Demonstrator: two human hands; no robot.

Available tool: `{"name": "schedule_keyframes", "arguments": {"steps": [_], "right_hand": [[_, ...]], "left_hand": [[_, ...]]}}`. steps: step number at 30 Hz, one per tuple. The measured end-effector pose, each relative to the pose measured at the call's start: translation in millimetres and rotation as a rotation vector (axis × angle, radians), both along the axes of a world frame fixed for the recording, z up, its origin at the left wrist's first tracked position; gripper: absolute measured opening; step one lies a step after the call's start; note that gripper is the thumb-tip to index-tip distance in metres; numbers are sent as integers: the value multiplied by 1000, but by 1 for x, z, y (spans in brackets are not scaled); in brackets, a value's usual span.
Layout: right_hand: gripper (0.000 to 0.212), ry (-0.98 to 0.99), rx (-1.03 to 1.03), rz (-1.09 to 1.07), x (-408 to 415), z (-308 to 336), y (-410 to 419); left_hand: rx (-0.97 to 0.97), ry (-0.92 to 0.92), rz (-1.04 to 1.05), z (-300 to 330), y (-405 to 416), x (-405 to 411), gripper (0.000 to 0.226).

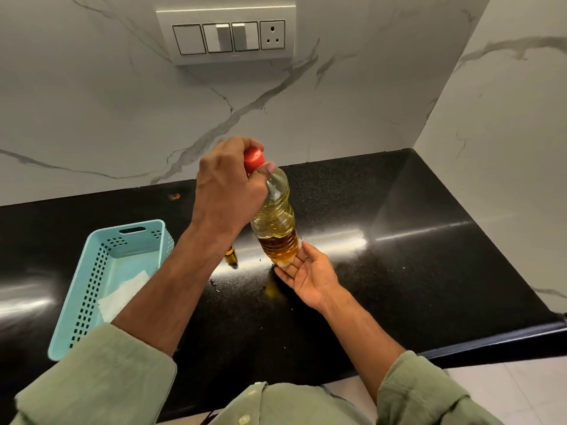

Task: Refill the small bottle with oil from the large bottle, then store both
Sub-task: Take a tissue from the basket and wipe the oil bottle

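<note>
A pale blue perforated basket (pixel 101 280) sat at the left of the black desk (pixel 414 240), with a white sheet of paper (pixel 122 294) lying in its bottom. Just right of it, the small amber bottle (pixel 230 256) stood on the desk, mostly hidden behind the left forearm. The left hand (pixel 228 188) was closed around the red cap (pixel 254 159) of the large bottle (pixel 277 219), fingers curled over the top. The large bottle stood tilted slightly, its lower part holding golden oil, its base at the desk surface. The right hand (pixel 310 274) lay open, palm up, fingertips touching the bottle's base. Specks and a small oily smear (pixel 271 291) marked the desk near that hand.
</note>
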State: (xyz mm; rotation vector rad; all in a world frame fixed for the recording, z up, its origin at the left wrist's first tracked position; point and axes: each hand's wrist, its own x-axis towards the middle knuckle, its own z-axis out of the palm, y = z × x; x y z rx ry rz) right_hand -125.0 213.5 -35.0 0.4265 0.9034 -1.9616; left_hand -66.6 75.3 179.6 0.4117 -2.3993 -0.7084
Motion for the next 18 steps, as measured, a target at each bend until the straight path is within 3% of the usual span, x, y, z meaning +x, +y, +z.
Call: {"name": "schedule_keyframes", "arguments": {"steps": [9, 18], "right_hand": [[74, -90, -134, -6, 2, -11, 8], [75, -92, -214, -81, -17, -2, 8]], "left_hand": [[19, -14, -9, -4, -2, 1, 42], [31, -28, -50, -1, 0, 4, 42]]}}
